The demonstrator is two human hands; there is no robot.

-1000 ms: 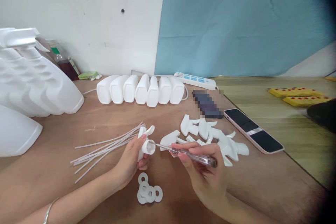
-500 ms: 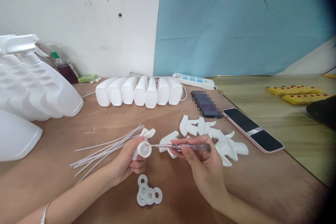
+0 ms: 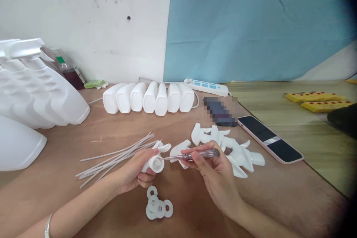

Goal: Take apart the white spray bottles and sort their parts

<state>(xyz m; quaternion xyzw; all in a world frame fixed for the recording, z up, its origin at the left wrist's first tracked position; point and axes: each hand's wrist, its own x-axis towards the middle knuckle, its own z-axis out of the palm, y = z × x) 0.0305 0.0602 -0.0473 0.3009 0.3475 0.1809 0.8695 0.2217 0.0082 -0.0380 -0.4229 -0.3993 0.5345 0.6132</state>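
In my left hand (image 3: 141,169) I grip a white plastic trigger spray head (image 3: 157,164), its round collar facing me. My right hand (image 3: 213,171) is closed round the clear handle of a screwdriver (image 3: 192,155). Its thin metal shaft points left, and the tip meets the collar of the spray head; whether it is inside cannot be made out. Thin white dip tubes (image 3: 111,161) lie behind my left hand. A small pile of white ring washers (image 3: 158,207) rests below. Beyond my right hand are several more trigger spray heads (image 3: 237,150).
White bottles (image 3: 150,98) lie in a row near the wall, with larger spray bottles (image 3: 50,93) standing at the left. A power strip (image 3: 208,87), a dark pixelated object (image 3: 219,111) and a phone (image 3: 269,137) are at the right, by the table edge.
The screwdriver has moved slightly left and down, its tip now at the spray head's collar. My left hand has shifted and tilted the spray head a little to the right.
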